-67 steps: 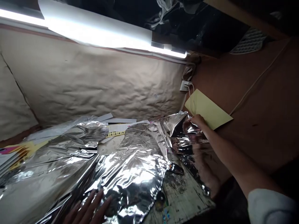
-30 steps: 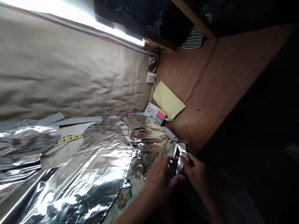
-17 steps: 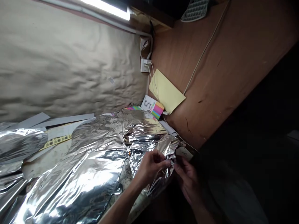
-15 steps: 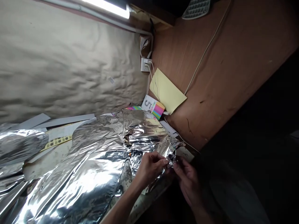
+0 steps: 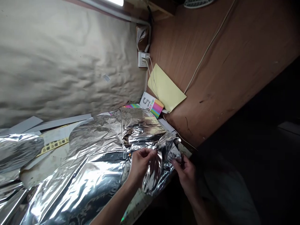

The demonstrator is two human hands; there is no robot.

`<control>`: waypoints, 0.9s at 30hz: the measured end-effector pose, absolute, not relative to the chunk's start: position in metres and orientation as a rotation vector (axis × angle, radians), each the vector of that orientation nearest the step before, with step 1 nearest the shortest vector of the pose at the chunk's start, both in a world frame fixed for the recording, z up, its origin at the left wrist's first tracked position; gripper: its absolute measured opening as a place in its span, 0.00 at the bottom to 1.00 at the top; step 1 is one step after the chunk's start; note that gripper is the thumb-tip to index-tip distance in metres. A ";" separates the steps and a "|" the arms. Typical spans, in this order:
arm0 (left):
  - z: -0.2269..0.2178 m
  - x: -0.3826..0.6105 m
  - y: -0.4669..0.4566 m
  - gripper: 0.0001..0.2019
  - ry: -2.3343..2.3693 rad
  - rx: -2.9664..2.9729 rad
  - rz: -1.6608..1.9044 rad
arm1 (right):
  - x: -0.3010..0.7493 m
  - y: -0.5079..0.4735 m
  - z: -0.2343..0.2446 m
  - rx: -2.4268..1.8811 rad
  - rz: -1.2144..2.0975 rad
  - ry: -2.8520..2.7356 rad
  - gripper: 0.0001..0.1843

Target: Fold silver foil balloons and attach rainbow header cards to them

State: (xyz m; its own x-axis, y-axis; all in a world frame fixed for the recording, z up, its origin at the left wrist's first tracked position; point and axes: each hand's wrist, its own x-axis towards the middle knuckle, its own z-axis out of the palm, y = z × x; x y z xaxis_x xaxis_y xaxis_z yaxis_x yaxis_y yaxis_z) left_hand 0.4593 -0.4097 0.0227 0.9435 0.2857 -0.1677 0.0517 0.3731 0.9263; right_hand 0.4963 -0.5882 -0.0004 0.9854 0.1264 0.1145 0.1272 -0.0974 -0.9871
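Note:
A crumpled silver foil piece [image 5: 154,178] hangs between my two hands near the table's front right edge. My left hand [image 5: 140,161] pinches its upper left part between thumb and fingers. Its right part is gripped by my right hand [image 5: 186,170], thumb on the near side and the other fingers mostly behind the foil. Behind and left of the hands, large shiny foil sheets [image 5: 93,168] cover much of the table. A flat foil piece [image 5: 142,125] lies just beyond my left hand.
A wrinkled paper-covered wall [image 5: 70,62] and a brown wooden panel [image 5: 199,62] meet at the back corner. There stand a striped card [image 5: 152,104], a yellow sheet [image 5: 167,90] and a socket [image 5: 142,59] with cables. White strips [image 5: 61,122] lie along the back left.
My hands have moved apart, the left going left and slightly up. The foil between them is spread wider and hangs lower. The view has shifted a little.

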 end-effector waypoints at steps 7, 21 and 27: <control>0.039 0.450 -0.382 0.19 0.384 1.022 0.259 | 0.506 -0.619 -0.037 -1.772 -0.109 -0.023 0.31; 0.084 0.423 -0.356 0.16 0.221 0.777 0.592 | 0.571 -0.484 0.034 -1.846 0.086 -0.731 0.40; 0.069 0.313 -0.321 0.17 0.631 0.621 0.915 | 0.572 -0.369 0.040 -1.926 0.140 -1.462 0.44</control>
